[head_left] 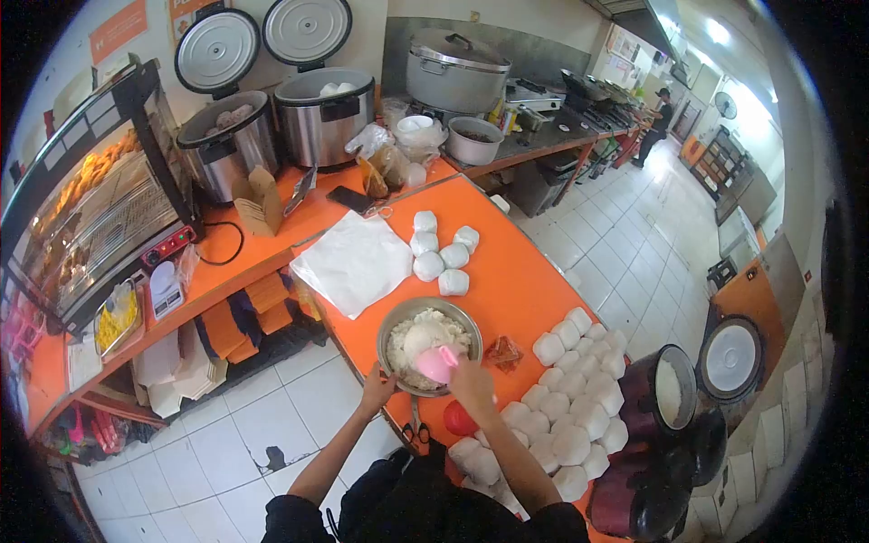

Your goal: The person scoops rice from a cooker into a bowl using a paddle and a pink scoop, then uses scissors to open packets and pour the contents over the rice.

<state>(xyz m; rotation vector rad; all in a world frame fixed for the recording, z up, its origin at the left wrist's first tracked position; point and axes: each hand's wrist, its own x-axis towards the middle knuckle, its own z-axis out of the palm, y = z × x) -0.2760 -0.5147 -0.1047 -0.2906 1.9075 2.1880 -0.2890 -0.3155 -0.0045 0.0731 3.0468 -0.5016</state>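
A metal bowl [386, 328] of white rice [421, 335] stands on the orange table, with a smooth rounded mound in the middle of the rice. My left hand [378, 389] grips the bowl's near-left rim. In my right hand [472, 387] is a pink plastic scoop [437, 364], tilted over the rice at the near side of the bowl; my fingers partly hide its handle. Black-handled scissors [415, 433] lie just below the bowl. A red round object [459, 417] sits beside my right forearm, partly covered. To the right of the bowl lies a small bag of reddish stuff [503, 353].
Many white wrapped bundles [570, 407] cover the table's right side, and several more [440, 253] sit behind the bowl. White paper sheets [353, 262] lie at the back left. Open rice cookers [324, 118], a heated display case [100, 199] and a dark red cooker [656, 389] surround the table. A person [654, 127] stands far off.
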